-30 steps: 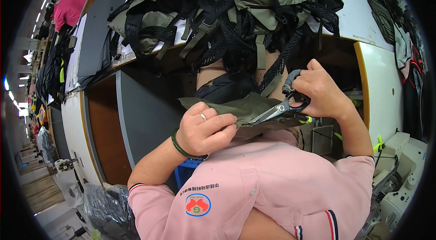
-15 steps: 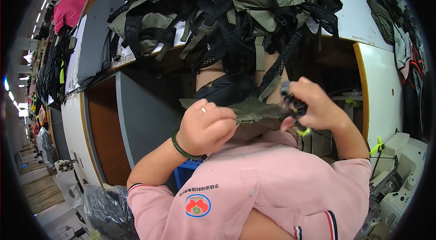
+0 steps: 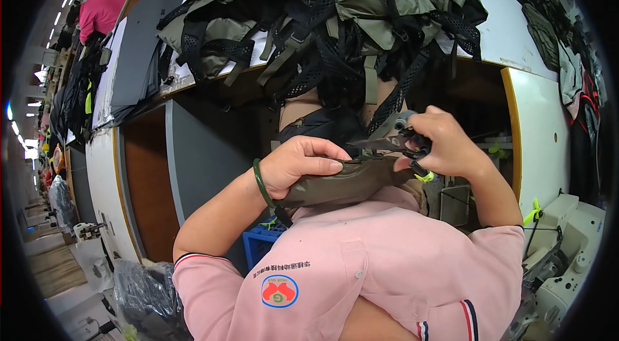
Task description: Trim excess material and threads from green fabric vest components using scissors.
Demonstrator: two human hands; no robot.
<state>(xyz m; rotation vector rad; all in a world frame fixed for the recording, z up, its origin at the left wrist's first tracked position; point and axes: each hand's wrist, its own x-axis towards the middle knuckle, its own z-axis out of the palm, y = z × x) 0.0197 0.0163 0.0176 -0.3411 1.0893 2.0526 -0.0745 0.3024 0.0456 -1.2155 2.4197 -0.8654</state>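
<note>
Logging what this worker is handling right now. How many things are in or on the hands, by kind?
Olive fabric pieces: 1, fabric piece in left hand
Scissors: 1, scissors in right hand
Green bracelets: 1, bracelet on the left wrist
Total: 3

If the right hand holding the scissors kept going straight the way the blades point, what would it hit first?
Most likely the left hand: the right hand aims its grey-handled scissors leftward along the olive fabric piece toward those fingers, though depth is unclear.

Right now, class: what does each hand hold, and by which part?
Left hand holds the olive fabric piece by its upper edge; right hand holds small scissors by their handles.
</note>
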